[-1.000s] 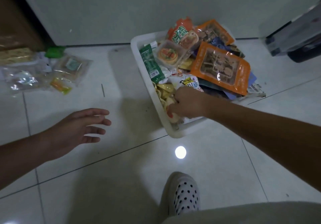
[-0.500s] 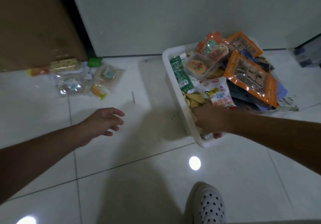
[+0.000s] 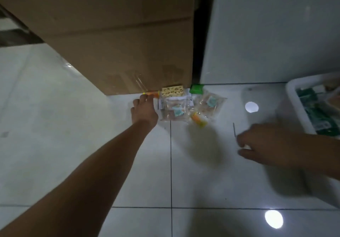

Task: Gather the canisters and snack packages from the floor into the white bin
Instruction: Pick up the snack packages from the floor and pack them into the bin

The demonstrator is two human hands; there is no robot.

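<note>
Tiled floor (image 3: 73, 145) (box (image 3: 110, 43) behind); left hand (image 3: 144, 110) straight-fingered at snack packages (image 3: 174, 108); right hand (image 3: 266, 143) unclear.

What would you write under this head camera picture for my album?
Left hand reaches the snack packets beside the cardboard box; right hand hovers near the white bin.

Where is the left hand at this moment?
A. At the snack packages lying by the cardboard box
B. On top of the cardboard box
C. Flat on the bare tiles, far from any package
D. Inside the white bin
A: the left hand reaches the left edge of the snack packages on the floor at the foot of the cardboard box, well away from the white bin.
</note>
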